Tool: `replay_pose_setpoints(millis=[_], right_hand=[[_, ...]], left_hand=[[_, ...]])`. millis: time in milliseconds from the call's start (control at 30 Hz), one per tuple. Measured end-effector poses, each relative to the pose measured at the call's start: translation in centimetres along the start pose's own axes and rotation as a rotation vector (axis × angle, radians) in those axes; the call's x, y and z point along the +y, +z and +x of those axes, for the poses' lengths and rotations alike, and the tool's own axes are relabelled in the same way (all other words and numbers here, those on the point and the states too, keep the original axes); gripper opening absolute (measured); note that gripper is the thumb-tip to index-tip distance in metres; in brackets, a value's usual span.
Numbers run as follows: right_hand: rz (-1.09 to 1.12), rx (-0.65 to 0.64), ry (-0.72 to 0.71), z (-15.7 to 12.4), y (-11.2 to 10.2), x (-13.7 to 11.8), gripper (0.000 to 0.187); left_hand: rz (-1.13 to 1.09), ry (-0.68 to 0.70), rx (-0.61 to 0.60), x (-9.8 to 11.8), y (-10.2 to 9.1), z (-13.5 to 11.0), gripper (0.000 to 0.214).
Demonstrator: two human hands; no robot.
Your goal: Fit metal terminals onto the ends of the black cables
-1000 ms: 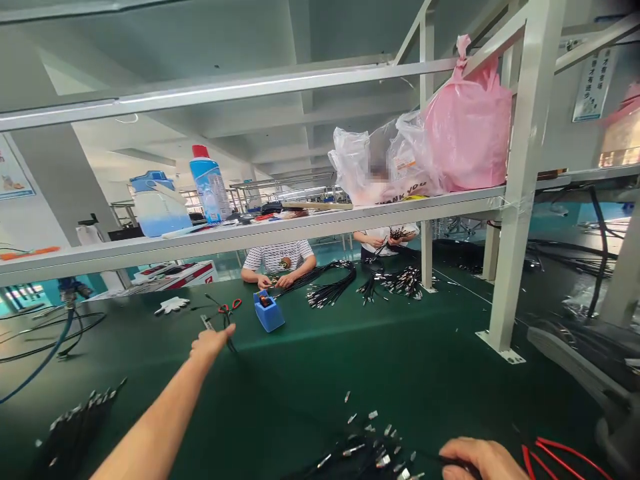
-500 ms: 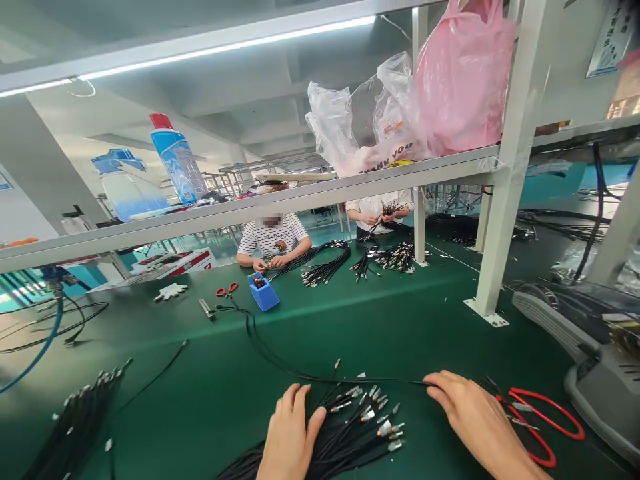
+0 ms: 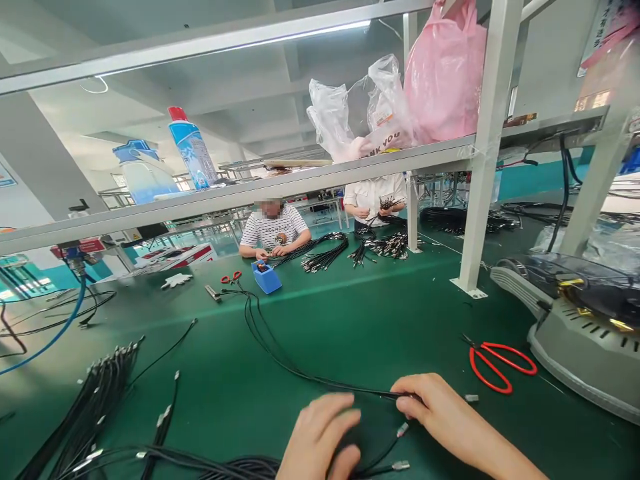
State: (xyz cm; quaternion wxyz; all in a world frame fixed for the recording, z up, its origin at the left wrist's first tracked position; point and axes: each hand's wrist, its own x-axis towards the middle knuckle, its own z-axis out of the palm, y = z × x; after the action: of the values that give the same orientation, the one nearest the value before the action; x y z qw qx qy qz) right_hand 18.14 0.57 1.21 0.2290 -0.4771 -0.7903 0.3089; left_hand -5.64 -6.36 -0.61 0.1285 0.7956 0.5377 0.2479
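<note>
My right hand (image 3: pixel 435 417) pinches thin black cables (image 3: pixel 333 382) that run back across the green table in a long curve. Close on its left, my left hand (image 3: pixel 323 437) has its fingers apart and is slightly blurred. Beneath the left hand lies a bundle of black cables (image 3: pixel 240 467), partly hidden; whether the fingers touch it I cannot tell. Metal-ended cable tips (image 3: pixel 401 430) stick out between the hands. A loose metal connector (image 3: pixel 471 398) shows just beyond my right wrist. Red-handled scissors (image 3: pixel 500 363) lie farther right.
More black cables (image 3: pixel 95 393) lie at left. Farther back are a blue tape dispenser (image 3: pixel 267 277), small red scissors (image 3: pixel 231 277) and a white glove (image 3: pixel 176 281). A grey machine (image 3: pixel 585 353) and a shelf post (image 3: pixel 480 200) stand at right. Two people work across the table.
My right hand has moved left with the cables, closer to my left hand. My left hand has shifted right and its fingers have spread. The view has turned, and the red scissors are uncovered.
</note>
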Motion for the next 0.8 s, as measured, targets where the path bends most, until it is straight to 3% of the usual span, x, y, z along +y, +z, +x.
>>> replay_pose_setpoints(millis=[67, 133, 200, 333, 467, 600, 800], right_hand=[[0.031, -0.009, -0.003, -0.4, -0.2, -0.4, 0.023], [0.043, -0.009, 0.010, -0.7, -0.8, 0.0, 0.022], [0.040, 0.008, 0.040, -1.2, -1.6, 1.4, 0.022], [0.103, 0.046, 0.130, -1.8, -3.0, 5.0, 0.028], [0.277, 0.071, 0.158, -1.3, -3.1, 6.5, 0.032], [0.403, 0.085, 0.191, -0.6, -2.6, 6.6, 0.029], [0.569, 0.073, 0.212, -0.2, -2.0, 7.2, 0.032]], left_hand=[[0.011, 0.062, -0.038, 1.5, 0.0, 3.1, 0.041], [-0.022, 0.017, -0.120, 2.5, 0.3, 5.7, 0.024], [-0.040, -0.066, -0.120, 2.7, 0.7, 7.2, 0.028], [-0.036, -0.216, -0.048, 0.8, 0.5, 7.6, 0.037], [-0.085, -0.254, -0.132, -0.4, -0.2, 7.3, 0.038], [-0.175, -0.234, -0.241, 0.4, 0.6, 8.0, 0.025], [-0.219, -0.135, -0.306, 1.5, 2.4, 9.7, 0.029]])
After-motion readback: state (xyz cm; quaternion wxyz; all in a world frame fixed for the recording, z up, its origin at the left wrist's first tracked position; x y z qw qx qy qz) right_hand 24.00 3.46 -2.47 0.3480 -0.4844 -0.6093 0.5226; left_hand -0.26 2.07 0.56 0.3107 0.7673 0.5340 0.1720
